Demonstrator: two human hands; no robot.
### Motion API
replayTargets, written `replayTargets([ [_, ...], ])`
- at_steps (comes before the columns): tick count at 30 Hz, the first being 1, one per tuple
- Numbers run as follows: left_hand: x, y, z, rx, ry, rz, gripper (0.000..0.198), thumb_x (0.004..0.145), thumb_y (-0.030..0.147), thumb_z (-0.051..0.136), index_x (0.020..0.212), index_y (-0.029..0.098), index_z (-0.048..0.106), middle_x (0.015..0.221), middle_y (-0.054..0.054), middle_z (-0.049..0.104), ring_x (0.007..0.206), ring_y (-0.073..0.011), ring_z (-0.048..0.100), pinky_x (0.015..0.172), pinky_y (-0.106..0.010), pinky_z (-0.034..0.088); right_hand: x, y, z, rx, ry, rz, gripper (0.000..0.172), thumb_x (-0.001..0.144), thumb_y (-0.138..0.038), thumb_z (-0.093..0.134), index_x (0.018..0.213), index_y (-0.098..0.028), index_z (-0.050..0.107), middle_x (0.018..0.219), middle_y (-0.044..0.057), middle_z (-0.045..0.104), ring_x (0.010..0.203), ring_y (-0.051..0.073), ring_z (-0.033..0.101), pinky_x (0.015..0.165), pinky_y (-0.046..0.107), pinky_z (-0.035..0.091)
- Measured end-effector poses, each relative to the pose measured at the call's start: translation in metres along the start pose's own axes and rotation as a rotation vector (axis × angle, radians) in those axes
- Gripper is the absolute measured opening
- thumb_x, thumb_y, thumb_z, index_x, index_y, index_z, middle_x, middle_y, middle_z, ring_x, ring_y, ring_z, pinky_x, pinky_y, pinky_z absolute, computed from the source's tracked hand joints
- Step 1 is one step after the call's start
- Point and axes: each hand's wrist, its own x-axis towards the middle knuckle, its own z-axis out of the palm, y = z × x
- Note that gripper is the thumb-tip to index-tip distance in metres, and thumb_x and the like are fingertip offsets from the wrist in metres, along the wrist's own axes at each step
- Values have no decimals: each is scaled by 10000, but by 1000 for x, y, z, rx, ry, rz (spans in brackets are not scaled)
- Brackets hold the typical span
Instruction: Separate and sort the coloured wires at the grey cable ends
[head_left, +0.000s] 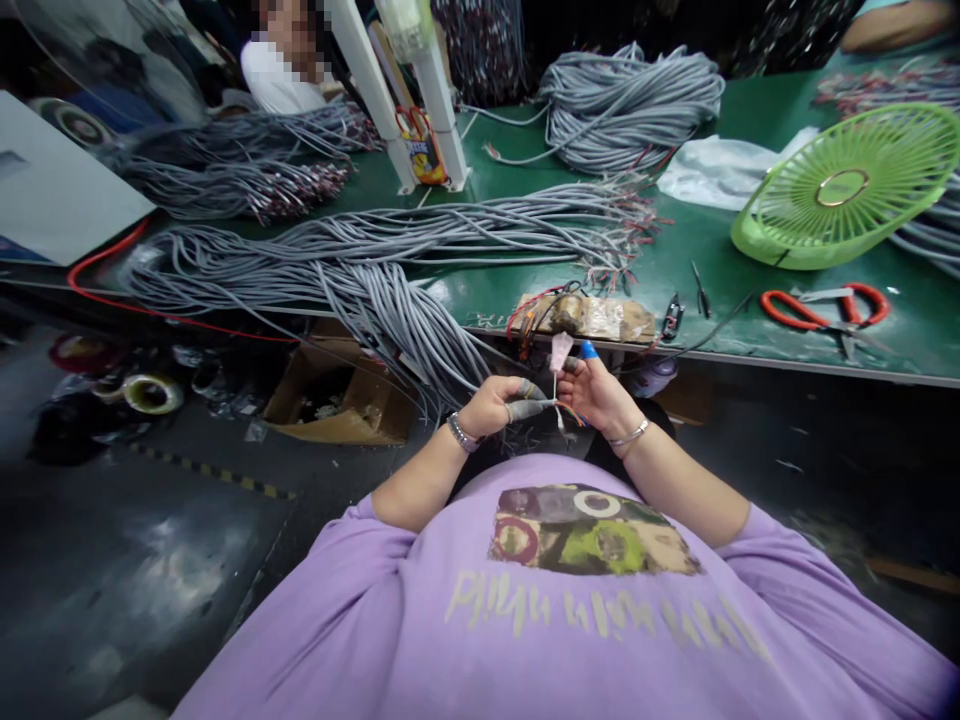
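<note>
Left hand grip pinched tight on grey cable; right hand grip closed on its coloured wire ends. Cable held just below worktop near edge, not touching it. On worktop: cable bundles, red scissors, green fan.

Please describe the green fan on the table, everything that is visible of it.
The fan is light green and looks like plastic. Its round grille has many thin ribs running out from a gold-coloured ring at the centre; blades cannot be made out. It leans back, face up, its lower edge on the green table. A white plastic bag lies to its left in the picture, gray cables pass its right edge, and red-handled scissors lie in front, apart from it.
</note>
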Motion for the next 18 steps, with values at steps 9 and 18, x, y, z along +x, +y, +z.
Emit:
replayTargets([
  [9, -28, 14, -2, 216, -68, 221, 291, 855, 412, 672, 879, 132, 750, 750, -72, 703, 699, -138, 631, 685, -254, 496, -8, 3, -15, -76, 58, -20, 405, 777, -593, 681, 819, -196, 617, 666, -14, 630, 465, 61, 460, 428, 184, 351],
  [18, -35, -5, 0, 346, 208, 336, 275, 848, 367, 687, 1005, 142, 674, 848, -49, 674, 725, -116, 631, 673, -238, 514, -42, 3, -26, -427, 121, -508, 299, 726, -450, 762, 731, -179, 635, 579, -38, 534, 473, 51, 356, 443, 198, 270],
])
